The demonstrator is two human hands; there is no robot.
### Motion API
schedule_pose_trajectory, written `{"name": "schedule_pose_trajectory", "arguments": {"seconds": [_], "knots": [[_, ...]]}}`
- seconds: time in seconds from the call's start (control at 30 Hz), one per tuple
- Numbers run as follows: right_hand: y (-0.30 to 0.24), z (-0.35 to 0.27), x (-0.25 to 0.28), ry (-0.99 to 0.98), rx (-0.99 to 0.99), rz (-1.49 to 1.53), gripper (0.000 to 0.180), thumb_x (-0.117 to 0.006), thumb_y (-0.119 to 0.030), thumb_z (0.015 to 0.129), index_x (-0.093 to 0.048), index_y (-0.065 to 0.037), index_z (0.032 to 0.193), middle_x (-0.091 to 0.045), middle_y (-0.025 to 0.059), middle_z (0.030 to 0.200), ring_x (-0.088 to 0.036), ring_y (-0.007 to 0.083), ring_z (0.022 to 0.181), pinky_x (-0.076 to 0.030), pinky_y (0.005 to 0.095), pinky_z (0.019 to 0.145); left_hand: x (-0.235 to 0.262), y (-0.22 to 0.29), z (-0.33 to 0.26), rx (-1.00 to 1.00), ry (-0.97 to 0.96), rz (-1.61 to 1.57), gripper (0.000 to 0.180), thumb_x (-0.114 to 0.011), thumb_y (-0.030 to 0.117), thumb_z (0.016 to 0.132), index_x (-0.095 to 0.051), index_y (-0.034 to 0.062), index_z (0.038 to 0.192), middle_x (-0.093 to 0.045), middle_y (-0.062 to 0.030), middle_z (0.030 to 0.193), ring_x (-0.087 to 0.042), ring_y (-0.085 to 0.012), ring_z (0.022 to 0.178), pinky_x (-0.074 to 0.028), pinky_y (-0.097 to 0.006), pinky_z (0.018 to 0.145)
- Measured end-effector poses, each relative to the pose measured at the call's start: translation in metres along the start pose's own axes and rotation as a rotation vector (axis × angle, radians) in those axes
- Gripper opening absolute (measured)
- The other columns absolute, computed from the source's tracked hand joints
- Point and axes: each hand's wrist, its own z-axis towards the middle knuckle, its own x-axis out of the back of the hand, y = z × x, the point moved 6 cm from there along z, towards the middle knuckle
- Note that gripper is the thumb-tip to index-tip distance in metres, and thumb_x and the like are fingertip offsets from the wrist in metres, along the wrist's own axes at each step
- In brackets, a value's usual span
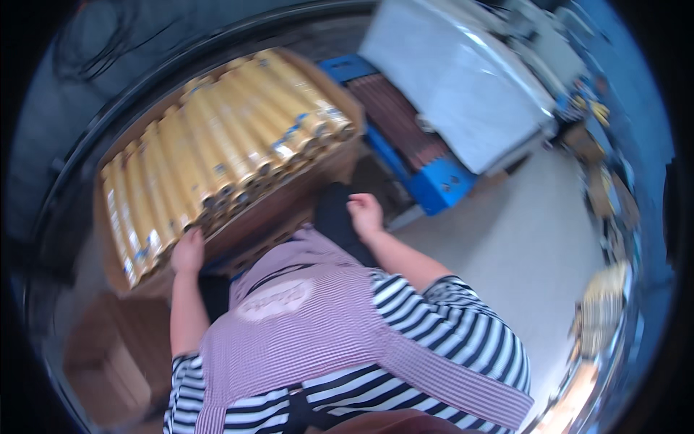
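Evidently the tubes (pixel 217 137) are lying in the box (pixel 325 172), running lengthwise from its far edge toward its near one, where the nearer left hand (pixel 189 251) is reaching, grip unclear to me, the right hand (pixel 366 214) hanging apart, fingers curled narrow.

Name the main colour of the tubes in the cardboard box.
Yellowish tan tubes, best seen in the head view.

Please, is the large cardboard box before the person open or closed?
Open. No flaps cover the box, and yellow rolls show inside it, near the left hand.
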Motion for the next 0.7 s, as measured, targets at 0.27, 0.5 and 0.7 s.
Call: {"name": "schedule_pose_trajectory", "arguments": {"seconds": [0.27, 0.5, 0.7], "knots": [[-0.076, -0.04, -0.028, -0.08, 0.524, -0.603, 0.053, -0.069, -0.023, 0.08, -0.056, -0.009, 0.13, -0.051, 0.0167, 0.138, -0.043, 0.0345, 0.132, -0.035, 0.0444, 0.111, -0.026, -0.04, 0.02, -0.114, 0.055, -0.044, 0.04, -0.041, 0.041, 0.1, -0.065, 0.0177, 0.121, -0.069, -0.0175, 0.109, -0.064, -0.0388, 0.103, -0.051, -0.047, 0.087], [-0.071, -0.043, -0.039, -0.31, 0.433, -0.812, 0.046, -0.065, -0.034, 0.084, -0.066, -0.011, 0.124, -0.046, 0.0129, 0.148, -0.036, 0.0303, 0.141, -0.029, 0.0453, 0.114, -0.028, -0.041, 0.02, -0.109, 0.059, -0.038, 0.039, -0.042, 0.041, 0.099, -0.066, 0.0184, 0.121, -0.069, -0.0172, 0.11, -0.064, -0.0382, 0.104, -0.051, -0.047, 0.088], [-0.036, -0.007, -0.019, -0.05, 0.287, -0.064, 0.044, -0.076, -0.02, 0.08, -0.062, -0.005, 0.119, -0.063, 0.008, 0.121, -0.06, 0.0242, 0.112, -0.047, 0.0364, 0.099, -0.029, -0.043, 0.021, -0.07, 0.075, -0.003, 0.04, -0.043, 0.043, 0.098, -0.067, 0.0195, 0.12, -0.069, -0.0179, 0.108, -0.064, -0.0396, 0.103, -0.051, -0.048, 0.088]]}}
